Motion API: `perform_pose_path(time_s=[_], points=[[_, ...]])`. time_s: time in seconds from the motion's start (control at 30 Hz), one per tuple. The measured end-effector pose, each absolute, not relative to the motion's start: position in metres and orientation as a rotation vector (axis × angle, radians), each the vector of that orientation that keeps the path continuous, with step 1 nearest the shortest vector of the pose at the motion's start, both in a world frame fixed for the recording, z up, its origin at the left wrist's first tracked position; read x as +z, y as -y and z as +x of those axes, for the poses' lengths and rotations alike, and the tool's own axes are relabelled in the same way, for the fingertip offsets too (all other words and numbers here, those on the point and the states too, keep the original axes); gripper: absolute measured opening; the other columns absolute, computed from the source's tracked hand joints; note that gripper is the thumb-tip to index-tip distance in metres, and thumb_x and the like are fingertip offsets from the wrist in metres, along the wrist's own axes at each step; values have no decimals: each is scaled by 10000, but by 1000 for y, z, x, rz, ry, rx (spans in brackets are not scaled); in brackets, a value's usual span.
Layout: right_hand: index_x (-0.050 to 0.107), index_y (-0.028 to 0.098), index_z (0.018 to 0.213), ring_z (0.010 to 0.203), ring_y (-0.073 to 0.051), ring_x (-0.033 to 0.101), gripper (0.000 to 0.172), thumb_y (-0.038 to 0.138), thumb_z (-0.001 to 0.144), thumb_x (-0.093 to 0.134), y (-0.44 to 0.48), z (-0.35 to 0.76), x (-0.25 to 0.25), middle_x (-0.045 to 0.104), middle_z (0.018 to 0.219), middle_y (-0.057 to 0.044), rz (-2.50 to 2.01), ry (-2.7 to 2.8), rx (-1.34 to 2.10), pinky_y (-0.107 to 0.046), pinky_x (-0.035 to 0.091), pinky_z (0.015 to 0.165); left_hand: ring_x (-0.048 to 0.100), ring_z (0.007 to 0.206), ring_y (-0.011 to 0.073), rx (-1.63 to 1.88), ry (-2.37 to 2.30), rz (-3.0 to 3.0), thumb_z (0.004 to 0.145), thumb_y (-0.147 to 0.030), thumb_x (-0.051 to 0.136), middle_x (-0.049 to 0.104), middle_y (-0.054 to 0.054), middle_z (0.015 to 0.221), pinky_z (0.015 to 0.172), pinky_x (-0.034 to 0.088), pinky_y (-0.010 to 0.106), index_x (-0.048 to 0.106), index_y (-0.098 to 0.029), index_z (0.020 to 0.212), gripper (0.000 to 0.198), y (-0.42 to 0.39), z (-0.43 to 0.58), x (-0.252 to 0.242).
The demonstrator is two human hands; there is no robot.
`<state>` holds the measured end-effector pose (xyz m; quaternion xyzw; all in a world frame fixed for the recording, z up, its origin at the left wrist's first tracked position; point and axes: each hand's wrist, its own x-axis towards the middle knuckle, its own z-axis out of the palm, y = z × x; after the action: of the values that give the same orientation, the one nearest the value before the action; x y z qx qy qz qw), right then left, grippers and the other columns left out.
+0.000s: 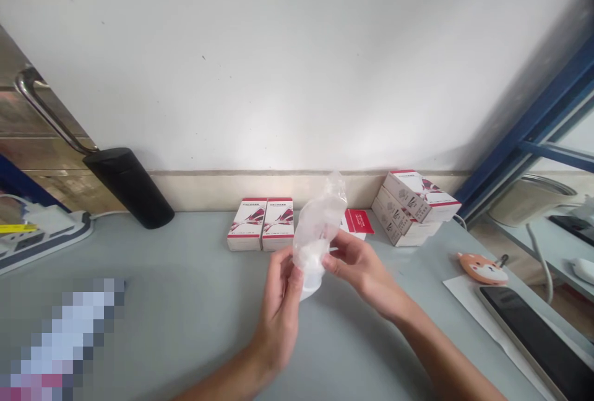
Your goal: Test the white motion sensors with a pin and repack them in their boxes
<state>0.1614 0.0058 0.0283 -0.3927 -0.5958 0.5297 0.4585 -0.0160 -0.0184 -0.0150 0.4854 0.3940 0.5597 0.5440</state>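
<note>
Above the middle of the table, a translucent plastic bag (320, 221) with a white object (312, 278) in its lower part is held between both hands. What the white object is, I cannot make out. My left hand (282, 302) grips the bag's lower left side, thumb in front. On the other side, my right hand (359, 265) pinches the bag between thumb and fingers. Behind the hands stand two white and red boxes, a left box (247, 221) and a right box (278, 218). Partly hidden behind the right hand lies another box with a red flap (359, 221).
Several similar boxes (408, 206) are stacked at the back right. A black cylinder (132, 187) leans at the back left, near a power strip (46, 237). On the right are a phone (533, 333), paper (464, 293) and an orange animal-faced item (482, 268). A wall rises behind.
</note>
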Motion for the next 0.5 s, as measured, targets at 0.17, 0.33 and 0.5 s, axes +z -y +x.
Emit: perform_pose_path(time_s=[0.17,0.33,0.5], points=[[729,235,1055,899,-213,669,342,548,918,750,-11,178,28,748,1024,-44,-1145,1511,1170,-353,541,807,615,1312,267,1227,-907,1175,1057,-509,543,673,86,1417,1026,504,344,618,-269,1342,381,11,-13,-11],[724,228,1093,947,-218,683,366,568,967,677,-13,184,33,756,1071,-55,-1183,1570,1140,-353,545,833,570,1390,277,1142,-866,1175,1050,-466,568,633,89,1488,1121,466,388,570,-279,1428,421,10,-14,-4],[705,237,1085,1044,-237,677,319,536,1010,622,-13,194,37,740,1066,-44,-1145,1642,1149,-389,545,930,548,1424,295,1039,-874,1256,1025,-424,629,590,96,1544,1153,455,423,535,-298,1481,483,13,-15,-4]])
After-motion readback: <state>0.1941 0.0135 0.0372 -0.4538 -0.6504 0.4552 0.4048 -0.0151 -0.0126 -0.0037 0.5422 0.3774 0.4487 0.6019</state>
